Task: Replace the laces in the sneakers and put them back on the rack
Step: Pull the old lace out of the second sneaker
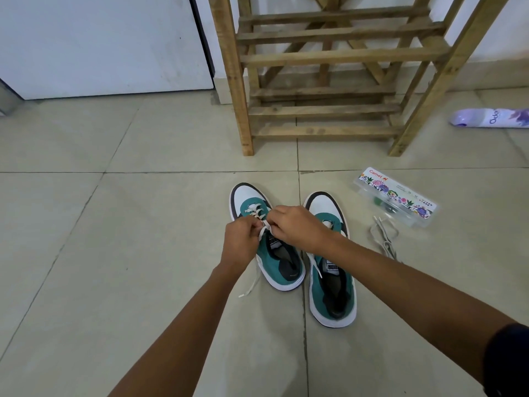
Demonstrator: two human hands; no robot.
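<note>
Left hand (240,239): it is curling its fingers over the lacing of the left sneaker (264,239), its grip pinching the white lace (264,224) just above the tongue.
Right hand (297,227): it is reaching across from the right, its grip pinching the same lace where the two hands are meeting over the eyelets.
Left sneaker: it is sitting on the floor (114,224) in the middle of the view, toe pointing far, teal and white with a dark toe rim; the lace is crossing the far eyelets in several rows.
Lace ends: one loose end is trailing off the near left side of the shoe onto the tile, and another is running down to the right between the two shoes.
Right sneaker (332,262): it is standing just beside its partner, toe far, with no lacing showing across the eyelets (only the tongue and the open collar).
Spare lace (383,236): a greyish bundle is lying on the tile to the right of the right sneaker, near the clear box.
Clear box (396,197): a flat plastic case with a flowered label is lying right of the shoes, tilted.
Rack (326,81): the wooden slatted rack is standing far, against the wall, well apart from the shoes.
Spray can (489,118): a lilac can is lying on its side at the far right.
</note>
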